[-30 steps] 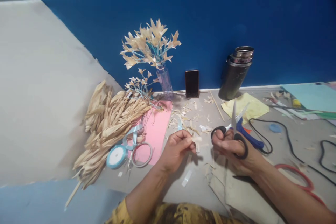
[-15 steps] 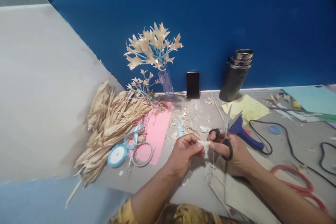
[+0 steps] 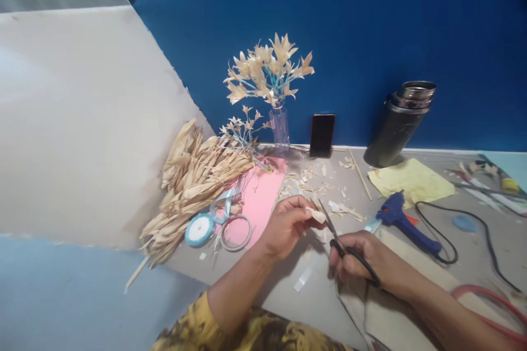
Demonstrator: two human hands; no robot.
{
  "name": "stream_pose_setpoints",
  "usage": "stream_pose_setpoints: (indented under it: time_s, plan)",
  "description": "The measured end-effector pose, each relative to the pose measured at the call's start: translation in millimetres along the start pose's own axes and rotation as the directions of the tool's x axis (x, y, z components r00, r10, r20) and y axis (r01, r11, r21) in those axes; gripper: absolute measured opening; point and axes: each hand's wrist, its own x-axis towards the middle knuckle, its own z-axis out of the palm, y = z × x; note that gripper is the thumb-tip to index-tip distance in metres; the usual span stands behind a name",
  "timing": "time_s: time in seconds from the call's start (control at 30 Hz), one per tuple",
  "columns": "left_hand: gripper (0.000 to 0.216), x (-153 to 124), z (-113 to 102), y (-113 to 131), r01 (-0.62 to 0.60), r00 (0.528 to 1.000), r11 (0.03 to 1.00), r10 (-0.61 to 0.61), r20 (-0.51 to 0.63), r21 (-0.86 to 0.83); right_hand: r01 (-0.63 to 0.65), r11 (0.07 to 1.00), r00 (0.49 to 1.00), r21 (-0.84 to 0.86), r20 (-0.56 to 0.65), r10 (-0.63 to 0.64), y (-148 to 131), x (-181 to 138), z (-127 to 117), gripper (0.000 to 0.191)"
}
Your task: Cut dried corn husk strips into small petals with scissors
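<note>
Between the thumb and fingers of my left hand [image 3: 286,227] is pinched a small pale piece of dried husk [image 3: 317,215]. My right hand [image 3: 362,258] grips black-handled scissors [image 3: 338,241], their blades pointing up and left, right beside the husk piece. Whether the blades touch it I cannot tell. Small husk scraps [image 3: 304,178] litter the table beyond my hands. A blue glue gun [image 3: 407,225] lies to the right of the scissors.
At left lie a bundle of dried husks [image 3: 193,175], a blue ribbon spool [image 3: 199,230] and a wire ring [image 3: 236,232] by pink paper [image 3: 263,192]. Husk flowers [image 3: 267,68] stand in a clear vase [image 3: 280,129]. Behind are a phone [image 3: 322,136] and a dark flask [image 3: 397,126]. Red-handled scissors [image 3: 494,301] lie right.
The scissors have turned from pointing upward in my right hand to lying along the husk piece. My right fingers have let go of the husk. The whole view has shifted.
</note>
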Motion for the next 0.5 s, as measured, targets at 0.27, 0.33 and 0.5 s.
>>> stream_pose_setpoints:
  time_s: [0.27,0.33,0.5]
  plan:
    - [0.013,-0.2,1.5,3.9,-0.053,0.998,0.994,0.057,-0.04,0.099,-0.022,0.997,1.0,-0.08,-0.016,0.021,-4.7,0.2,0.7,0.063]
    - [0.013,-0.2,2.1,3.9,-0.069,0.996,0.991,0.074,-0.043,0.111,-0.034,0.997,0.999,-0.065,-0.014,0.033,-5.2,0.4,1.2,0.065]
    - [0.017,-0.1,3.1,3.2,-0.061,0.995,0.991,0.069,-0.066,0.116,-0.054,0.996,0.999,-0.065,-0.012,0.053,-3.8,0.5,1.1,0.062]
